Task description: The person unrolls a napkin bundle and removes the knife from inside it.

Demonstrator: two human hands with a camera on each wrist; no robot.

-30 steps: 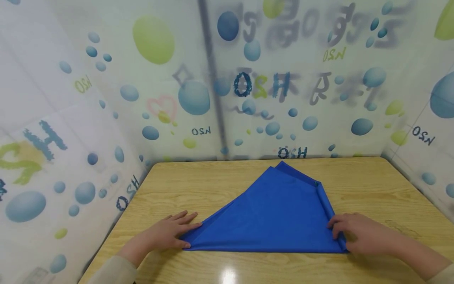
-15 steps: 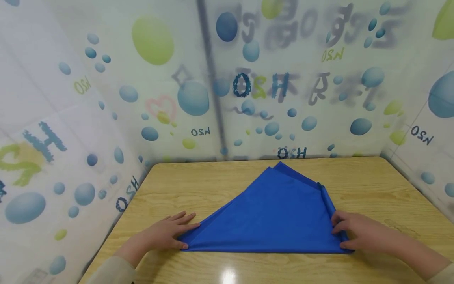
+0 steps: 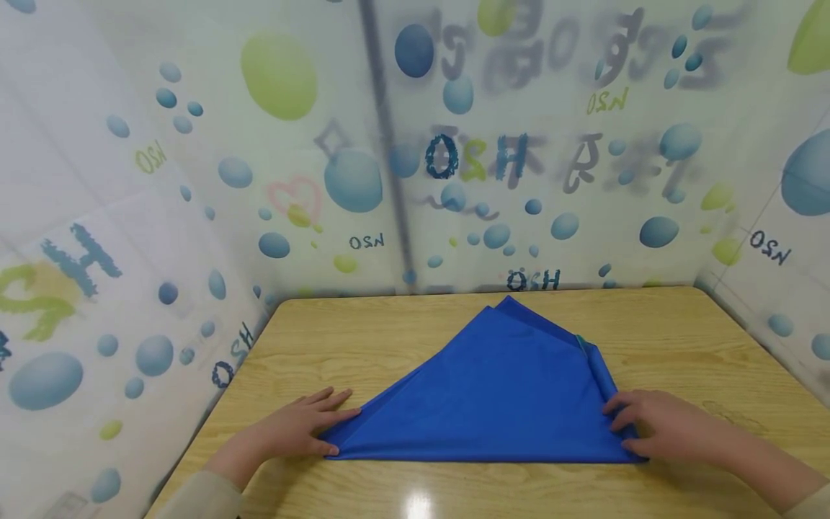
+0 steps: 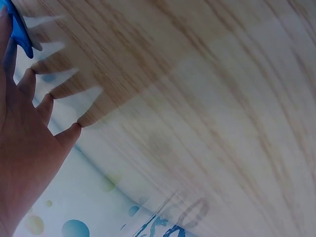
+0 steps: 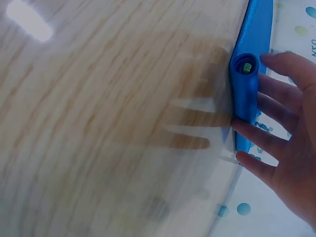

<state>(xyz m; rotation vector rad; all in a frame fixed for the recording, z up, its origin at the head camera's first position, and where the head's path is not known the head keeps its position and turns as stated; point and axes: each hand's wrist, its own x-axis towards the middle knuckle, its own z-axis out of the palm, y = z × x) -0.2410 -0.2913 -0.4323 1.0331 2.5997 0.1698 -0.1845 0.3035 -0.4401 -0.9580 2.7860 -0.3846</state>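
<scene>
A blue cloth lies folded on the table, its near edge straight and its far side peaked. The right edge forms a narrow roll. A small green piece shows inside the roll's end in the right wrist view, and a green bit appears at its far end in the head view. My left hand rests spread on the cloth's left corner, thumb at the near edge. My right hand holds the near part of the roll, fingers bent over it and thumb by the bottom corner.
The wood-grain table extends behind the cloth and to both sides. Pale curtain-like sheets printed with blue and green spots and letters stand around its back and sides. A light glare marks the front of the table.
My left hand and the cloth's left corner have slid slightly left. The rolled right edge and its near corner have shifted a little right, with my right hand still on the roll.
</scene>
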